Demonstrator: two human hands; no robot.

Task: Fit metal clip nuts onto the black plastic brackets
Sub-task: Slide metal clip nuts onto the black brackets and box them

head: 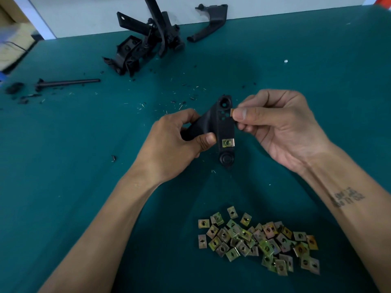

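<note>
Nearest the person, below both wrists, a loose pile of clip nuts lies on the green table, several dozen brass-coloured squares overlapping, too many and too heaped to count exactly. Up to the grip: the left hand has its fingers and thumb curled round the lower-left arm of one black bracket, holding it lifted off the table. One fitted clip nut sits on the bracket just right of the left thumb, with a round boss below it. At the bracket's right edge, beside a group of small holes, the right hand pinches a single clip nut between thumb and forefinger, its edge touching the bracket; most of that nut is hidden by the fingertips. So two hands, one bracket held, one nut on, one at the edge. Beyond the grip, black crumbs and pale slivers are scattered on the cloth. Far left of the grip lies one dark rod. Further back stands a heap of black brackets, tangled, number unclear, and to its right one lone bracket leans against the wall
</note>
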